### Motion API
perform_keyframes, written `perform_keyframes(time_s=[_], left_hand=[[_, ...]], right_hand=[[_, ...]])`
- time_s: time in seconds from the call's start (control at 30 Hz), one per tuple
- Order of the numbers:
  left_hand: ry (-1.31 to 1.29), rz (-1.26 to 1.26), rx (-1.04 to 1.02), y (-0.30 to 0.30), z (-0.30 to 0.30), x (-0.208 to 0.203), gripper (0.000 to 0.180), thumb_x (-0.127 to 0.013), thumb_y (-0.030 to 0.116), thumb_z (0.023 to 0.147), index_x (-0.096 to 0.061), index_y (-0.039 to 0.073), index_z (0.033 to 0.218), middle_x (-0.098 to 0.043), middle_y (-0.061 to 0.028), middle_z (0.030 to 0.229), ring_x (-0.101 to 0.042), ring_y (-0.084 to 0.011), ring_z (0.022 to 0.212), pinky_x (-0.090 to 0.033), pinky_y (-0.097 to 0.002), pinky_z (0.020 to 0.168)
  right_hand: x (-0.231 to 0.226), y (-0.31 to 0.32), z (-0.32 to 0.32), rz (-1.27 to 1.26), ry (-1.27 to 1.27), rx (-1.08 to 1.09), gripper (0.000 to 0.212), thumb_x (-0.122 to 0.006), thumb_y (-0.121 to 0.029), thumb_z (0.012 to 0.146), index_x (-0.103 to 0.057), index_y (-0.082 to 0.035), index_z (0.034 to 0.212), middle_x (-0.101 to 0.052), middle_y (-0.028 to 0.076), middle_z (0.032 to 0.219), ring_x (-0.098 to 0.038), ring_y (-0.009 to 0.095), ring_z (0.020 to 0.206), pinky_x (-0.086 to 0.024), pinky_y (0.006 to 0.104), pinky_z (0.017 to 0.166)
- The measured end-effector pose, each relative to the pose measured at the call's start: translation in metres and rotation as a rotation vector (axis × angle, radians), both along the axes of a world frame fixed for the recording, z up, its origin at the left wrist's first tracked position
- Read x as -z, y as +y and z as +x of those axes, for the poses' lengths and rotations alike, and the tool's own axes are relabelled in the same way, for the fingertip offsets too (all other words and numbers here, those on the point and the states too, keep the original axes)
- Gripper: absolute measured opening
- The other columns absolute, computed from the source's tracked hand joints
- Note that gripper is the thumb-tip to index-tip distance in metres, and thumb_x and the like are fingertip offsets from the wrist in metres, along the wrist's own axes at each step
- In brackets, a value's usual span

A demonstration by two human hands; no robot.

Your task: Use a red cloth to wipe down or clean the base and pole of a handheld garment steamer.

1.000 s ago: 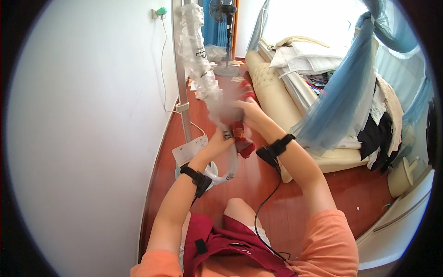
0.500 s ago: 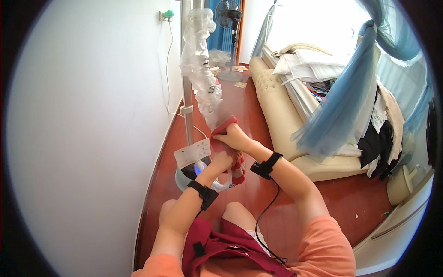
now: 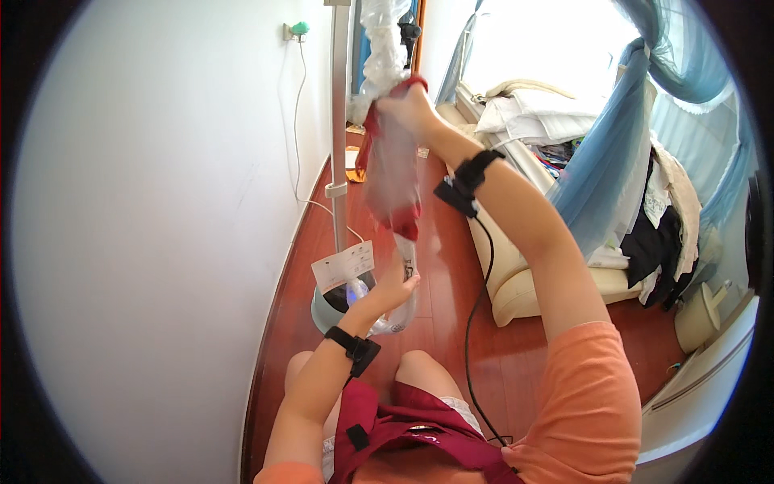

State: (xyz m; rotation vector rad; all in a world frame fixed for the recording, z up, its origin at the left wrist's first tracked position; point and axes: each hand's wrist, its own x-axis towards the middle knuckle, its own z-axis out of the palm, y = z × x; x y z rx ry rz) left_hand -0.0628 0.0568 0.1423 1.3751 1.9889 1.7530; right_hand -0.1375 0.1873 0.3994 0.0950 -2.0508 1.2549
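My right hand [image 3: 413, 113] is raised and closed on the upper end of a red cloth [image 3: 407, 219], which hangs down in front of me. A pale grey blur covers the cloth's middle. Above that hand, crinkled translucent plastic [image 3: 383, 60] runs upward beside a metal pole [image 3: 339, 121]. Lower down, my left hand [image 3: 393, 292] is closed around a whitish, ribbed-looking hose [image 3: 408, 248], just below the cloth. The hose bends round near a light-blue base [image 3: 321, 310] with a blue-lit part. A white printed card [image 3: 343, 266] hangs on the pole above the base.
A white wall [image 3: 177, 202] with a green plug [image 3: 300, 28] and cable stands on the left. On the right are a cream upholstered bed [image 3: 516, 290], tied blue curtains [image 3: 601, 169], piled clothes [image 3: 657, 250] and a cream bin [image 3: 698, 319]. Papers [image 3: 353, 161] lie on the red floor.
My right hand has risen, lifting the red cloth's upper end and stretching it out. My left hand has dropped slightly onto the hose. My hands are now farther apart.
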Motion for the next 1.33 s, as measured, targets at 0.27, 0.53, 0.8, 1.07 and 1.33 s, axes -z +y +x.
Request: perform_keyframes(time_s=[0.27, 0.53, 0.8, 1.07, 1.33], left_hand=[[-0.224, -0.098, 0.098, -0.042, 0.014, -0.041, 0.039, -0.055, 0.003, 0.077, -0.033, -0.001, 0.11, -0.052, -0.0073, 0.083, -0.054, -0.0157, 0.074, -0.045, -0.0299, 0.069], [-0.455, -0.036, 0.105, -0.048, 0.001, -0.049, 0.05, -0.058, 0.002, 0.075, -0.032, 0.0, 0.117, -0.05, -0.0087, 0.09, -0.053, -0.0171, 0.084, -0.044, -0.0313, 0.073], [-0.275, -0.056, 0.101, -0.028, -0.002, -0.035, 0.055, -0.057, 0.002, 0.073, -0.03, 0.0, 0.12, -0.049, -0.0111, 0.105, -0.051, -0.0197, 0.094, -0.043, -0.0322, 0.079], [-0.082, 0.03, 0.053, -0.025, 0.011, -0.015, 0.065, -0.055, 0.001, 0.074, -0.019, -0.001, 0.128, -0.047, -0.0128, 0.11, -0.048, -0.0227, 0.101, -0.041, -0.0323, 0.084], [-0.113, -0.192, -0.004, -0.033, 0.017, -0.022, 0.06, -0.052, 0.011, 0.081, -0.018, -0.005, 0.128, -0.054, -0.0117, 0.086, -0.054, -0.0209, 0.08, -0.042, -0.0316, 0.076]], right_hand=[[-0.065, 0.005, -0.004, -0.287, -0.049, -0.322, 0.044, -0.07, -0.018, 0.072, -0.045, 0.007, 0.098, -0.054, 0.013, 0.095, -0.056, 0.023, 0.083, -0.048, 0.0347, 0.074], [0.03, 0.031, 0.1, -0.614, -0.11, -0.846, 0.028, -0.054, -0.015, 0.083, -0.047, -0.005, 0.108, -0.056, 0.006, 0.101, -0.055, 0.019, 0.09, -0.047, 0.0328, 0.077], [0.112, -0.022, 0.102, 0.186, -0.396, -0.502, 0.044, -0.065, -0.007, 0.072, -0.045, 0.001, 0.11, -0.054, 0.01, 0.099, -0.051, 0.017, 0.093, -0.042, 0.0299, 0.082], [0.106, -0.05, 0.061, -0.096, 0.01, -0.242, 0.036, -0.068, -0.015, 0.068, -0.051, 0.003, 0.094, -0.056, 0.01, 0.086, -0.053, 0.017, 0.081, -0.043, 0.0304, 0.075], [-0.08, -0.021, 0.004, 0.012, -0.066, -0.113, 0.048, -0.065, -0.017, 0.07, -0.041, 0.009, 0.102, -0.053, 0.016, 0.092, -0.053, 0.023, 0.085, -0.045, 0.0349, 0.076]])
